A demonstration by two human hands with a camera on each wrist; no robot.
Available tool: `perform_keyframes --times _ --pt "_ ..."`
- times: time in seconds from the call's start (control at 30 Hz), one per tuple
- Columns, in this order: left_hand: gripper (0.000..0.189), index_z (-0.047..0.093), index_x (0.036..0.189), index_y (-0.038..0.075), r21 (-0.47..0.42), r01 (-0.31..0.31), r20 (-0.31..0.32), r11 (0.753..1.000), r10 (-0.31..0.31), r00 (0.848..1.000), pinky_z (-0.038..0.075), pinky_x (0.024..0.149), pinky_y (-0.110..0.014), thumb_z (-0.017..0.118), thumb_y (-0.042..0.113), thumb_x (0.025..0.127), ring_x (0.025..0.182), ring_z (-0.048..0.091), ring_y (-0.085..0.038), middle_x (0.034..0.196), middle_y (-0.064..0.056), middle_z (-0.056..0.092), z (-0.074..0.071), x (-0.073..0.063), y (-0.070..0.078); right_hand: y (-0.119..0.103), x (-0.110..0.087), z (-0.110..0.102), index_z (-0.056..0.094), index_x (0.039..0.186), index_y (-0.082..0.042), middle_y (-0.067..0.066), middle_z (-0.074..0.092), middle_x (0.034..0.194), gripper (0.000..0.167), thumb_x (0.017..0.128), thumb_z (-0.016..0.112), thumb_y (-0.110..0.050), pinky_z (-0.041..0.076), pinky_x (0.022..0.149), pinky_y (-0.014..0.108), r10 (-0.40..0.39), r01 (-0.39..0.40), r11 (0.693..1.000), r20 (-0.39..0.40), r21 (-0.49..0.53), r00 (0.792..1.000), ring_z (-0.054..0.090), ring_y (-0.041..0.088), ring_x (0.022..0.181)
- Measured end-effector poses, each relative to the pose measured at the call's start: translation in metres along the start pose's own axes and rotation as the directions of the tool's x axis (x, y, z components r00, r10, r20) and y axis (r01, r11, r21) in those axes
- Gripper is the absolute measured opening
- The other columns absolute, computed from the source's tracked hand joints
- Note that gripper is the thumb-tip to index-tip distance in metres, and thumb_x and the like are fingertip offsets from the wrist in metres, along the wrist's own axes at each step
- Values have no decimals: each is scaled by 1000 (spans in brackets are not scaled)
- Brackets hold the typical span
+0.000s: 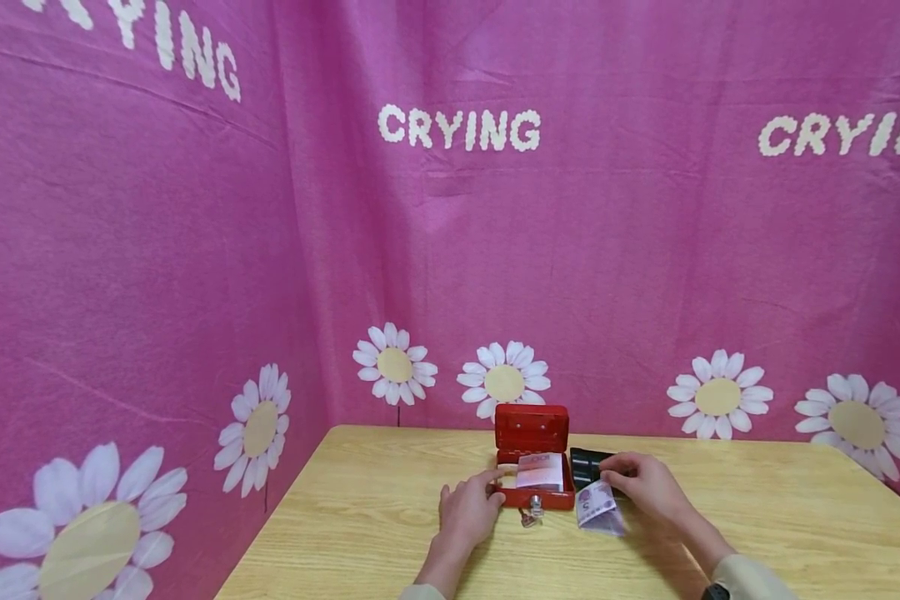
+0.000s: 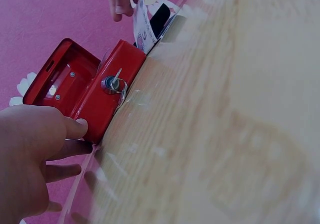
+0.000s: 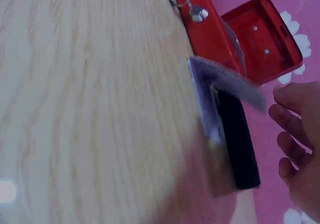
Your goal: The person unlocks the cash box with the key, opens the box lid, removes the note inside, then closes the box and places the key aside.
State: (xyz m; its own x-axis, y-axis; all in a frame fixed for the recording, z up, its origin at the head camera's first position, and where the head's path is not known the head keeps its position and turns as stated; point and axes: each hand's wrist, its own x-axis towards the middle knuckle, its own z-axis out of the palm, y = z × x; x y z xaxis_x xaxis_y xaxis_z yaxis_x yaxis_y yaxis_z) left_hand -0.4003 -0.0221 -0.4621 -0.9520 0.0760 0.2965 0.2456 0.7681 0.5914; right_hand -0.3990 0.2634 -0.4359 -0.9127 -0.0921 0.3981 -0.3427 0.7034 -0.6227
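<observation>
A small red cash box [image 1: 531,497] stands with its lid [image 1: 531,427] raised. A pinkish banknote [image 1: 540,471] lies across its inside, and keys [image 1: 532,518] hang from the front lock. My left hand [image 1: 467,515] is at the box's left end, thumb touching the front corner, index finger at the side, other fingers spread. A folded purple banknote [image 1: 597,506] stands right of the box, against a black grooved tray-like piece [image 1: 585,468]. Above the note is my right hand [image 1: 645,485]; in the right wrist view its fingertips [image 3: 281,92] are slightly apart from the note's blurred upper flap.
The wooden table [image 1: 345,517] carries everything, with its back edge near a pink curtain [image 1: 607,267] printed with daisies and lettering. A second pink curtain [image 1: 120,292] hangs along the left side. Box and black piece stand close together.
</observation>
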Motion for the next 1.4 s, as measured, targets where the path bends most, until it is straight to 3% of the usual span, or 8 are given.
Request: perform_keyframes --times 0.27,0.5,1.0,1.4 --pt "35 68 127 23 -8 5 1 1000 -5 1000 23 110 -71 69 19 92 106 69 -28 103 0 76 0 0 0 -17 8 4 76 99 -7 5 75 95 15 89 72 -17 49 71 24 -35 35 999 1 -23 999 60 6 79" --pt "34 69 126 21 -12 6 5 1000 -6 1000 24 109 -72 70 18 92 110 68 -30 107 0 76 -1 -2 1 -28 8 19 76 98 -6 3 75 90 16 88 72 -18 50 70 24 26 -27 999 57 21 998 62 10 79" --pt "37 68 128 24 -10 -19 -13 1000 18 1000 24 109 -72 69 18 92 106 69 -30 104 0 76 -1 -1 -1 -42 15 43 73 105 -4 2 74 92 25 84 76 -16 54 80 35 43 -42 999 68 -16 997 66 14 86" --pt "35 69 127 23 -13 -23 -17 1000 23 1000 25 108 -72 69 18 91 104 70 -28 102 0 76 -1 -1 -1 -42 21 49 73 110 -2 6 76 96 36 78 80 -15 53 89 45 67 -64 996 63 -55 996 69 20 91"
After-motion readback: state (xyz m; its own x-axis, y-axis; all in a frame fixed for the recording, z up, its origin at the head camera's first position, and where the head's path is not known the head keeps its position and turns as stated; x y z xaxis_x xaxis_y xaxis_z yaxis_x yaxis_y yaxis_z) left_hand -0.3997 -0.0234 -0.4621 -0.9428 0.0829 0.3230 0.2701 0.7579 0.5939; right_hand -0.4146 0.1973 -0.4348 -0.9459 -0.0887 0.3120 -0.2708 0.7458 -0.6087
